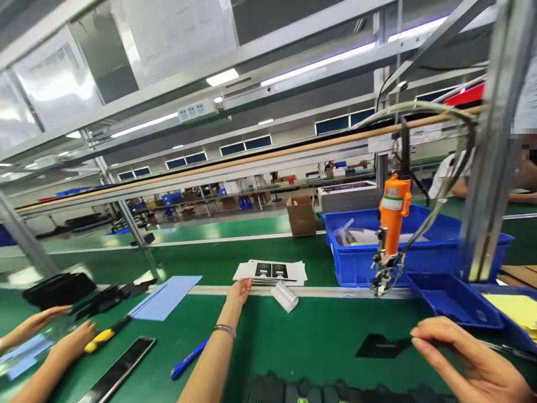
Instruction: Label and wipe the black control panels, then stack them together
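My left hand (pixel 240 291) stretches far forward, a bracelet on its wrist. Its fingertips rest on the near left edge of a stack of white printed sheets (pixel 272 271) on the green belt. Just right of it a small clear plastic roll (pixel 285 296) lies on its side. My right hand (pixel 472 358) hovers low at the right with fingers spread, its fingertips at the right corner of a flat black piece (pixel 381 346) lying on the green mat. Neither hand grips anything that I can see.
An orange powered screwdriver (pixel 392 221) hangs on cables over a blue bin (pixel 356 263); a smaller blue tray (pixel 455 296) and yellow sheets (pixel 520 310) sit right. A co-worker's hands (pixel 69 344) work left by a yellow-handled tool (pixel 103 336), black panel (pixel 121 369) and blue sheet (pixel 165 296). A blue pen (pixel 188 358) lies near.
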`<action>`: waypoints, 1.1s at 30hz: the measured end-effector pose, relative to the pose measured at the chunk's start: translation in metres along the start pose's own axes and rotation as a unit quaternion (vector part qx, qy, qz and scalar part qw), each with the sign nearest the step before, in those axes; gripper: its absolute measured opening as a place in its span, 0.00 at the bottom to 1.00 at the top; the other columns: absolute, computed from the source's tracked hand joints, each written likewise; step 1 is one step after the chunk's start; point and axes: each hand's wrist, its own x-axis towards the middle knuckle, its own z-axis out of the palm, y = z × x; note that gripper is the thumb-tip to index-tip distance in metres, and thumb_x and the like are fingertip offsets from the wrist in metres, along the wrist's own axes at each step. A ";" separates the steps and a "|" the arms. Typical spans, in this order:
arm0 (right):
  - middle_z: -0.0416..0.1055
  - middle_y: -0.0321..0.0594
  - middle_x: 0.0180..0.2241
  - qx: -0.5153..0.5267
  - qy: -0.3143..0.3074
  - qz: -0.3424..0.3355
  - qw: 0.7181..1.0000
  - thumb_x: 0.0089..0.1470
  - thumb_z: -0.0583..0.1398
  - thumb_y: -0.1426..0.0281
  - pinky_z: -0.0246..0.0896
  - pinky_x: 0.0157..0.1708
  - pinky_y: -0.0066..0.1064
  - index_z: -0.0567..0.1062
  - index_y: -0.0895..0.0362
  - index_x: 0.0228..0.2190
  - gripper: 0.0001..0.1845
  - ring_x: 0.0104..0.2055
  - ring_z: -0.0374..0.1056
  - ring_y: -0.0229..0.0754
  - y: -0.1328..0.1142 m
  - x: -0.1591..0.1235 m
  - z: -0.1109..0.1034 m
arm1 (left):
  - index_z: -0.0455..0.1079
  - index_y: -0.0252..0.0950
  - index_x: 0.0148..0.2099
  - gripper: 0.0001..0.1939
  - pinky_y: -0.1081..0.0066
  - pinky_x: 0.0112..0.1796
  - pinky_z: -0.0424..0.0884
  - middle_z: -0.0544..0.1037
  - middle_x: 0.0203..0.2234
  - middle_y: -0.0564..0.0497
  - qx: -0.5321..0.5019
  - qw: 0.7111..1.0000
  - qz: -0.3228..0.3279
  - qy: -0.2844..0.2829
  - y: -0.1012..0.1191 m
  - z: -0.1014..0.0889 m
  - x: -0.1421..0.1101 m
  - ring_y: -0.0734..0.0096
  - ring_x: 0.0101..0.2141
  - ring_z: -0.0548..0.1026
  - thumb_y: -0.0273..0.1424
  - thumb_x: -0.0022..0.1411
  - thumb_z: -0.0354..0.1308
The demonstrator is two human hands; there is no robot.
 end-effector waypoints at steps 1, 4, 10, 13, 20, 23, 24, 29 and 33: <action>0.75 0.41 0.31 0.007 -0.015 0.017 1.000 0.50 0.64 0.53 0.72 0.31 0.32 0.78 0.51 0.29 0.14 0.34 0.72 0.48 -0.005 0.001 0.003 | 0.68 0.33 0.49 0.12 0.70 0.31 0.75 0.74 0.39 0.49 0.025 1.000 0.000 0.015 0.002 -0.010 -0.002 0.72 0.32 0.74 0.34 0.68 0.58; 0.74 0.39 0.29 0.048 -0.052 0.059 0.996 0.48 0.65 0.51 0.71 0.29 0.29 0.77 0.50 0.29 0.16 0.29 0.72 0.44 -0.025 0.007 0.018 | 0.69 0.32 0.49 0.09 0.71 0.31 0.74 0.75 0.39 0.49 0.099 0.995 0.018 0.025 0.012 -0.042 -0.023 0.73 0.32 0.74 0.29 0.67 0.58; 0.68 0.34 0.21 0.154 -0.190 0.157 0.957 0.50 0.64 0.52 0.66 0.21 0.26 0.75 0.52 0.28 0.16 0.21 0.65 0.37 -0.059 0.003 0.075 | 0.78 0.31 0.40 0.15 0.73 0.38 0.71 0.80 0.39 0.43 0.259 0.956 0.033 -0.133 0.022 -0.126 -0.146 0.62 0.39 0.76 0.19 0.48 0.70; 0.66 0.33 0.20 0.213 -0.264 0.211 0.917 0.48 0.64 0.49 0.62 0.19 0.26 0.74 0.54 0.27 0.20 0.20 0.61 0.35 -0.068 -0.010 0.113 | 0.78 0.38 0.44 0.12 0.72 0.41 0.71 0.80 0.39 0.46 0.447 0.853 0.154 -0.221 0.004 -0.175 -0.202 0.64 0.38 0.76 0.30 0.55 0.68; 0.62 0.30 0.17 0.251 -0.373 0.309 0.838 0.43 0.66 0.46 0.56 0.16 0.24 0.72 0.57 0.26 0.26 0.19 0.58 0.33 -0.064 -0.046 0.177 | 0.76 0.38 0.43 0.13 0.75 0.37 0.77 0.83 0.35 0.45 0.501 0.724 0.383 -0.280 -0.039 -0.226 -0.227 0.64 0.36 0.82 0.41 0.61 0.63; 0.62 0.30 0.17 0.236 -0.391 0.315 0.832 0.43 0.65 0.45 0.55 0.16 0.24 0.72 0.57 0.26 0.27 0.19 0.57 0.33 -0.059 -0.055 0.186 | 0.75 0.39 0.44 0.10 0.77 0.36 0.78 0.83 0.34 0.47 0.514 0.676 0.458 -0.262 -0.042 -0.223 -0.226 0.66 0.33 0.82 0.37 0.63 0.62; 0.62 0.30 0.17 0.230 -0.393 0.316 0.832 0.43 0.65 0.45 0.54 0.16 0.24 0.73 0.57 0.26 0.27 0.18 0.57 0.33 -0.058 -0.057 0.187 | 0.75 0.39 0.43 0.08 0.77 0.35 0.78 0.83 0.34 0.47 0.516 0.669 0.473 -0.250 -0.042 -0.222 -0.227 0.67 0.33 0.82 0.36 0.63 0.61; 0.63 0.31 0.17 0.202 -0.406 0.321 0.831 0.45 0.65 0.46 0.54 0.16 0.23 0.74 0.57 0.27 0.26 0.17 0.56 0.32 -0.054 -0.063 0.186 | 0.74 0.40 0.42 0.07 0.77 0.32 0.78 0.84 0.33 0.50 0.537 0.655 0.497 -0.190 -0.047 -0.221 -0.232 0.69 0.30 0.82 0.36 0.66 0.57; 0.62 0.31 0.18 0.182 -0.408 0.319 0.836 0.45 0.65 0.46 0.55 0.16 0.24 0.74 0.57 0.27 0.25 0.18 0.56 0.32 -0.056 -0.062 0.184 | 0.74 0.40 0.41 0.09 0.76 0.32 0.77 0.84 0.33 0.51 0.543 0.656 0.496 -0.169 -0.054 -0.223 -0.235 0.68 0.30 0.82 0.38 0.68 0.55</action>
